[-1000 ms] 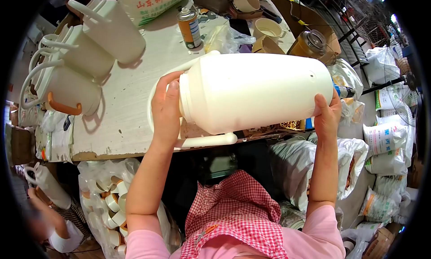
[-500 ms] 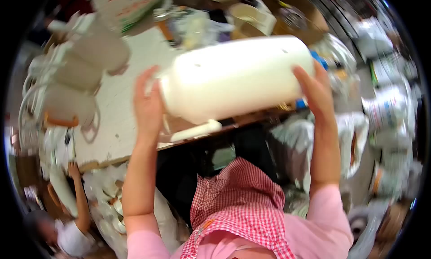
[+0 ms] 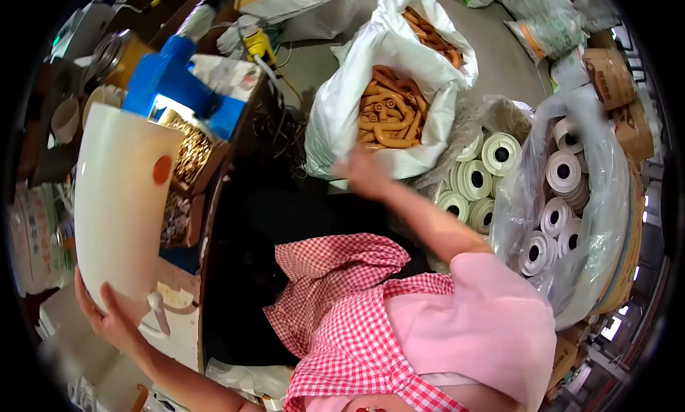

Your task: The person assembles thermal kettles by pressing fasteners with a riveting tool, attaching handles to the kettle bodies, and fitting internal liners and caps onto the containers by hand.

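At the left of the view stands a large cream-white vessel (image 3: 118, 212), a round orange-red mark on its side. My left hand (image 3: 110, 315) grips its lower end, thumb and fingers around it. Away from the vessel, my right hand (image 3: 365, 173) is at the near edge of a white sack (image 3: 332, 112) full of orange-brown curved handles (image 3: 392, 116). Motion blur smears its fingers, and whether they hold anything cannot be told.
A blue device (image 3: 171, 80) stands beside a box of small gold-coloured parts (image 3: 189, 155). Right of the sack, plastic bags hold round white parts (image 3: 501, 153). A yellow connector (image 3: 258, 44) with cables hangs behind the table edge (image 3: 212, 233).
The view has swung right toward the sacks. My right hand has let go of the vessel and moved to the handle sack. My left hand still holds the vessel, now more upright in view.
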Motion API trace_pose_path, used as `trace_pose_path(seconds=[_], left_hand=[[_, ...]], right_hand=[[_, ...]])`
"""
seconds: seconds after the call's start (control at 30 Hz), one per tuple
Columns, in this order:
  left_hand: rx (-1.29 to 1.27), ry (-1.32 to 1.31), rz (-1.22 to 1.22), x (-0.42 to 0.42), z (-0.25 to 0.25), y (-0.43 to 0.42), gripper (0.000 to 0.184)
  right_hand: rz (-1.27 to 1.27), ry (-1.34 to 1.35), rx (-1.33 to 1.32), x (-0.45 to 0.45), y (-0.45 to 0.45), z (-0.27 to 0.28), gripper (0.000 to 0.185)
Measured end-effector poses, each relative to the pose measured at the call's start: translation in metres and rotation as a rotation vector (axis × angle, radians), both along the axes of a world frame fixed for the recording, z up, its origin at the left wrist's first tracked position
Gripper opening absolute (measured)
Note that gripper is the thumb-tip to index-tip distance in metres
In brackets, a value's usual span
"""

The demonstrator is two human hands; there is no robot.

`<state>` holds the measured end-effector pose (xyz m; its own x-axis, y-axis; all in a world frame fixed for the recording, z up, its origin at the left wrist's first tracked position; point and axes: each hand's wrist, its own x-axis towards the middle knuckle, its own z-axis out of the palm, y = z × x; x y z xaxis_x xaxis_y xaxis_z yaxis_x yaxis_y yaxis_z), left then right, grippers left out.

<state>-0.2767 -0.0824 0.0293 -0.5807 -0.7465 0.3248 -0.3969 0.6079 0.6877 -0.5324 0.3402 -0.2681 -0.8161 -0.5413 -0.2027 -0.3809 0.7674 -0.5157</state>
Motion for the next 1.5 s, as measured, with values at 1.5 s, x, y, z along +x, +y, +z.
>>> trace_pose_path(seconds=[1.5], left_hand=[[-0.250, 0.003, 0.098, 0.013, 0.008, 0.011, 0.064]], right_hand=[[1.164, 0.123, -0.515, 0.043, -0.318, 0.405, 0.022]])
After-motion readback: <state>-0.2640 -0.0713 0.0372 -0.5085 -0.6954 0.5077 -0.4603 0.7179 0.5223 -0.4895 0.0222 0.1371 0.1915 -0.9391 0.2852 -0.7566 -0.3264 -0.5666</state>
